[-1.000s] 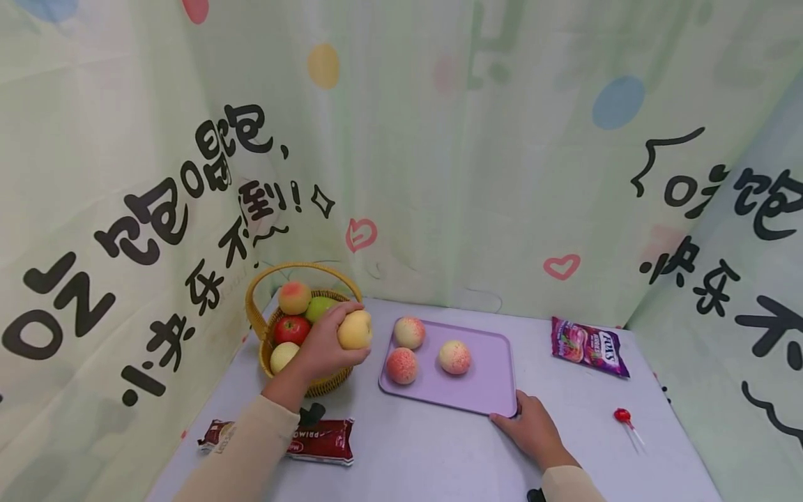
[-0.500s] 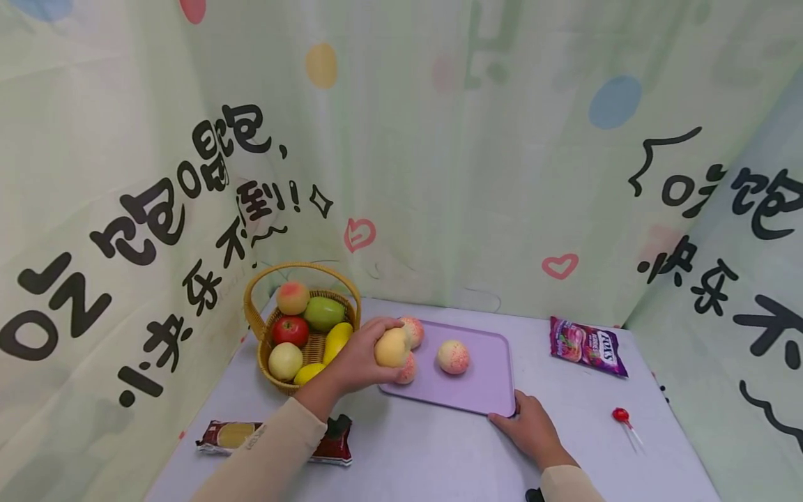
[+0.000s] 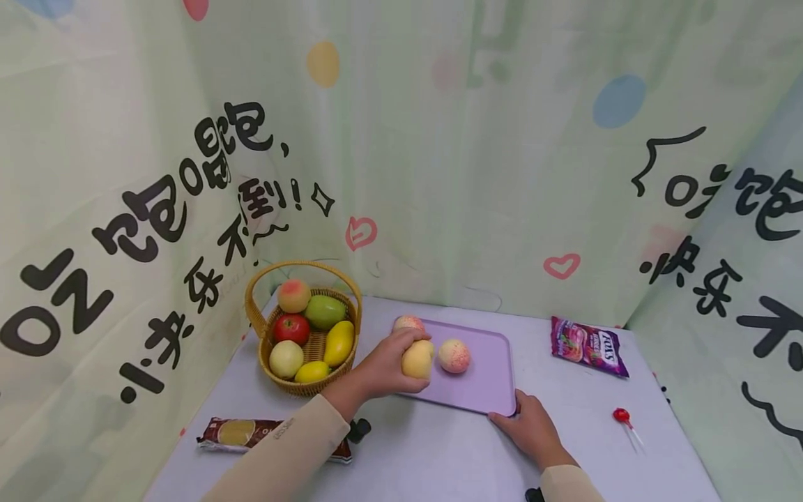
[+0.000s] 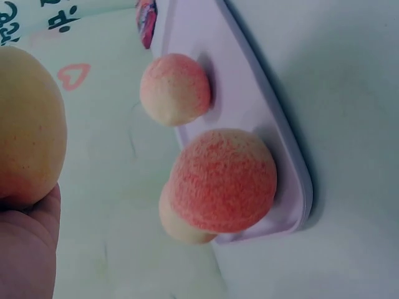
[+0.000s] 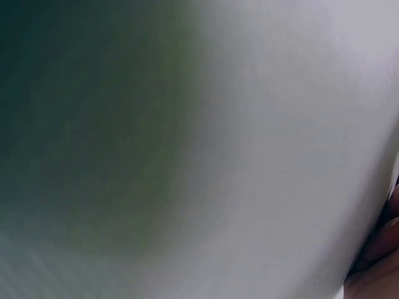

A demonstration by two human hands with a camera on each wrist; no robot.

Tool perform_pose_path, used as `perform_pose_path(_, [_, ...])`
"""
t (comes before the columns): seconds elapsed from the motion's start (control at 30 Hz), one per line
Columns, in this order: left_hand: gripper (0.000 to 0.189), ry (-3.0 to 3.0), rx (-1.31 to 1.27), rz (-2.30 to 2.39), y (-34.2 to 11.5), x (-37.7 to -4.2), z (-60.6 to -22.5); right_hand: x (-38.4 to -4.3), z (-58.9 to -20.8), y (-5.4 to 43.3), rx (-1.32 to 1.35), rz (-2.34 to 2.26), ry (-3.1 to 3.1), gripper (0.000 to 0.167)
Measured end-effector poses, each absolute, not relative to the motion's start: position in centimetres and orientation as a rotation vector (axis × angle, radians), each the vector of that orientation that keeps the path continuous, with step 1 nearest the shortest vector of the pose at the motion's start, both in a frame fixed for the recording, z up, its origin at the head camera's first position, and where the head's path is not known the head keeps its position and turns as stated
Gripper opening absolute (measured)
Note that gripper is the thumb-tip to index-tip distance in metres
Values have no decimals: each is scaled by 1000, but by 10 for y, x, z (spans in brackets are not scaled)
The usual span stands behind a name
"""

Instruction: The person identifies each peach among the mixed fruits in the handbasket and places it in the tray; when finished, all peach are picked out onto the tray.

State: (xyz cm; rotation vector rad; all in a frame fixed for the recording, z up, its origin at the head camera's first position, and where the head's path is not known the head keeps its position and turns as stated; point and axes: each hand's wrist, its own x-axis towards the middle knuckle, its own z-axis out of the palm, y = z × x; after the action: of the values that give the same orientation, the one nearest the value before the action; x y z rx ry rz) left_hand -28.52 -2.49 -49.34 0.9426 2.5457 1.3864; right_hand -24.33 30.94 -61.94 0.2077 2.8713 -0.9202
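In the head view my left hand (image 3: 390,364) grips a yellow peach (image 3: 417,360) above the left part of the purple tray (image 3: 486,376). The left wrist view shows the same yellow peach (image 4: 28,128) large at the left edge, apart from the tray. Three pink-and-cream peaches sit on the tray: a front one (image 4: 224,180), one behind it (image 4: 181,218) and one farther along (image 4: 174,89). My left hand hides the front one in the head view. My right hand (image 3: 532,427) holds the tray's near right corner between thumb and fingers; its wrist view is mostly blurred.
A wicker basket (image 3: 351,293) with several fruits stands at the left. A brown snack packet (image 3: 235,434) lies in front, partly under the left sleeve. To the right are a purple snack bag (image 3: 590,347) and a red lollipop (image 3: 622,415). Printed curtains (image 3: 464,230) surround the table.
My left hand has carried the yellow peach from over the basket rightward to above the tray, uncovering the yellow fruits in the basket. The right hand and tray have stayed put.
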Motion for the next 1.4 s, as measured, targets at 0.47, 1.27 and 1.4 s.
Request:
perform_pose_path(0.47, [72, 2591, 949, 1209, 8, -296, -515, -244, -617, 309, 210, -908, 2865, 83])
perform_pose_path(1.27, [68, 2696, 1055, 851, 46, -322, -546, -245, -618, 310, 207, -911, 2876, 83])
perform_pose_path(1.4, [67, 2681, 1035, 826, 48, -326, -551, -245, -619, 311, 197, -910, 2879, 83])
